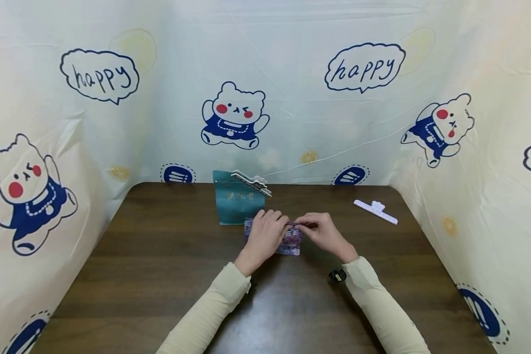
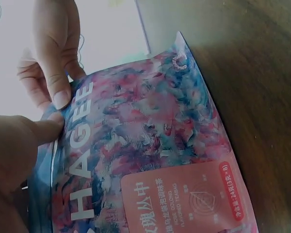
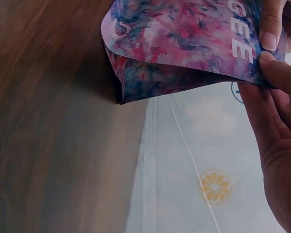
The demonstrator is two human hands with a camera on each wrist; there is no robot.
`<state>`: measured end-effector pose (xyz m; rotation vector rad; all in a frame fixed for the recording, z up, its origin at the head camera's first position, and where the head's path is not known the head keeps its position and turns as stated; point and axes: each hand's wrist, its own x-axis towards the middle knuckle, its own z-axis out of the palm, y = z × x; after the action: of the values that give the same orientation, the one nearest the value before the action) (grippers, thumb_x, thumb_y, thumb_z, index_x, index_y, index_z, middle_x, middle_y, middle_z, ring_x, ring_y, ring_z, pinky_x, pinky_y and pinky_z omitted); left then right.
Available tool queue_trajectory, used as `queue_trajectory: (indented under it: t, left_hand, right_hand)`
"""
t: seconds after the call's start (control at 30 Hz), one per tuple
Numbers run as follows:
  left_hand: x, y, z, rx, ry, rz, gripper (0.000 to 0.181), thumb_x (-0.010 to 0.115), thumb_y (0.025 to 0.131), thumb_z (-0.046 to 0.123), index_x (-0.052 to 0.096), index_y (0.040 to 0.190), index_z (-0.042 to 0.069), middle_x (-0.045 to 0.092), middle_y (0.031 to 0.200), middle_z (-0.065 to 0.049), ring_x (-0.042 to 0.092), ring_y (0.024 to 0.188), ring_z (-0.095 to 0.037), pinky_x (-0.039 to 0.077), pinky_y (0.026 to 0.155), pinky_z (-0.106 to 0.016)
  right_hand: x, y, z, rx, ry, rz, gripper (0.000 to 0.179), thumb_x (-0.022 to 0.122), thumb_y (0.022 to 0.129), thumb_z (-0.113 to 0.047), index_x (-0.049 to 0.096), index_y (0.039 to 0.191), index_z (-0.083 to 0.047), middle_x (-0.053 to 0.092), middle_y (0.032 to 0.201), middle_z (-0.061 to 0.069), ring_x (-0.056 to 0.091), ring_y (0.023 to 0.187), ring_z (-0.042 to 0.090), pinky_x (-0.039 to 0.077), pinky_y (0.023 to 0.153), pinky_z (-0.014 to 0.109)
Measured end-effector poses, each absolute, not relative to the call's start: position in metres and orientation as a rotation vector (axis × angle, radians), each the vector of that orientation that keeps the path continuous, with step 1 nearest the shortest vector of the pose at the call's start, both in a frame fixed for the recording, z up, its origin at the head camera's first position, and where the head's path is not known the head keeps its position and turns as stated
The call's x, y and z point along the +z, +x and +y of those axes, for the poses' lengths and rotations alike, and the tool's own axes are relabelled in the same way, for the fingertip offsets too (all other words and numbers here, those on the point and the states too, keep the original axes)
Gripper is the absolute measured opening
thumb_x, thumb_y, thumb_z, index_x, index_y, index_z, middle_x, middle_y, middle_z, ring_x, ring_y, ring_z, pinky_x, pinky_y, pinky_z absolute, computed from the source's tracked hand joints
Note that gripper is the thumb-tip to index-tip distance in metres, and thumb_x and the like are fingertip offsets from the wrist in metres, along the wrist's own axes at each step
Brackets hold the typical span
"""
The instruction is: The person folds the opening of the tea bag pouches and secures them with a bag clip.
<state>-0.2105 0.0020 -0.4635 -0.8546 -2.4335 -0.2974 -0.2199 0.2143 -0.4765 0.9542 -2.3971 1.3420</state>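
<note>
Pink-and-blue mottled pouch (image 2: 145,116), teal bag (image 1: 231,209), cream sleeves (image 1: 203,314), brown streaked table (image 1: 159,265)

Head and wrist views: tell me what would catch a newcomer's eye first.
Probably the swirly pink-and-blue pouch, lettered in white, which the left fingers and right fingers pinch by its top edge near the middle of the table. Next, the winking cartoon bear on the backdrop, above the upright teal bag in the head view.

Patterned pouch (image 2: 140,121): lg. white "HAGEE" ltrs.; pink label (image 2: 184,216) reads "ROSE OOLONG FLAVORED TEABAG", w/ red tag (image 2: 232,191) "净含量:24克(3克×8)". Backdrop (image 1: 292,49) bears "happy" ×2 in speech bubbles (image 1: 365,68). Teal bag (image 1: 236,212): gold chars. too blurry to read.
</note>
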Motion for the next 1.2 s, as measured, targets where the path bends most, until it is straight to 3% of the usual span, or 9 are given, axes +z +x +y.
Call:
queue_trajectory:
  t: [0.27, 0.5, 1.2]
  left_hand:
    - [-0.4709, -0.2084, 0.0062, -0.336, -0.775, -2.430, 0.013, 0.072, 0.096, 0.030, 0.077, 0.098, 0.018, 0.073, 0.092, 0.000, 0.062, 0.085, -0.021, 0.040, 0.081, -0.040]
    - [-0.4680, -0.2090, 0.0079, -0.331, -0.769, -2.451, 0.014, 0.072, 0.096, 0.029, 0.077, 0.096, 0.016, 0.073, 0.093, 0.000, 0.064, 0.085, -0.020, 0.042, 0.080, -0.038]
    - [-0.4701, -0.2035, 0.0063, -0.425, -0.761, -2.429, 0.012, 0.074, 0.095, 0.028, 0.080, 0.095, 0.018, 0.070, 0.086, 0.001, 0.062, 0.082, -0.019, 0.041, 0.076, -0.035]
  right_hand:
    - [-0.4769, -0.2160, 0.2115, 1.292, 0.937, -2.385, 0.022, 0.073, 0.085, 0.013, 0.078, 0.103, 0.000, 0.077, 0.096, 0.014, 0.075, 0.083, 0.028, 0.061, 0.073, 0.039]
    - [-0.4774, -0.2176, 0.2110, 1.217, 0.981, -2.389, 0.022, 0.079, 0.084, 0.005, 0.079, 0.103, -0.006, 0.076, 0.095, 0.006, 0.072, 0.082, 0.014, 0.060, 0.071, 0.026]
    - [-0.4750, -0.2149, 0.2110, 1.210, 0.951, -2.437, 0.017, 0.075, 0.087, 0.006, 0.079, 0.100, -0.003, 0.078, 0.095, 0.009, 0.074, 0.083, 0.016, 0.060, 0.072, 0.030]
